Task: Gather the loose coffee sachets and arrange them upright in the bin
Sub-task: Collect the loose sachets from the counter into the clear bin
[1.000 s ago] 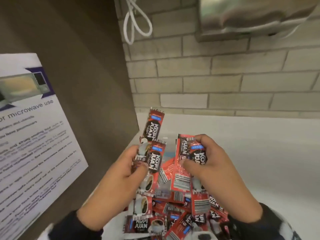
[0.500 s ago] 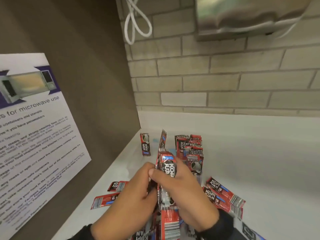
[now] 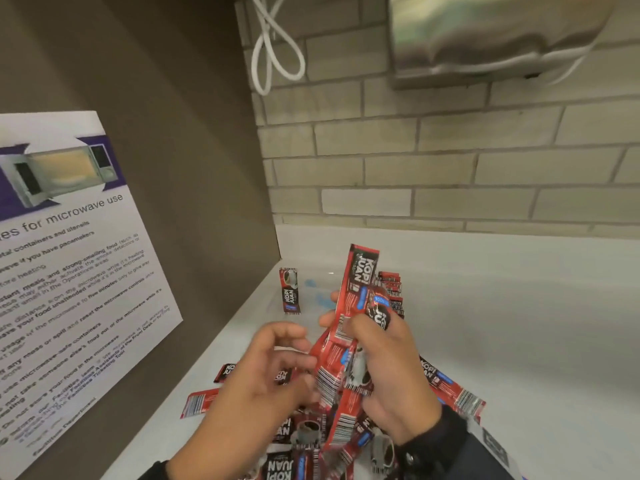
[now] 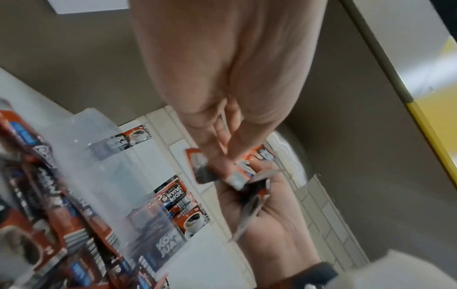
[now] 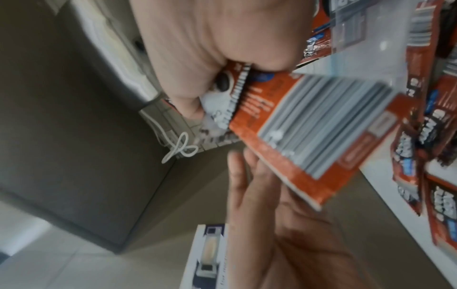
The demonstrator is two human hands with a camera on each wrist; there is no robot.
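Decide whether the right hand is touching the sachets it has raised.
Touching. The head view shows the right hand gripping the sachets, its fingers wrapped behind them.

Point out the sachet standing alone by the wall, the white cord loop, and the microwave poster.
Standing sachet (image 3: 289,290), head view: middle of its printed front.
White cord loop (image 3: 277,43), head view: where its strands cross.
Microwave poster (image 3: 69,258), head view: its text area.

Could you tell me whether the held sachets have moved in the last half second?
Yes: up. The sachets in the right hand now top the standing sachet; before, they ended below its top.
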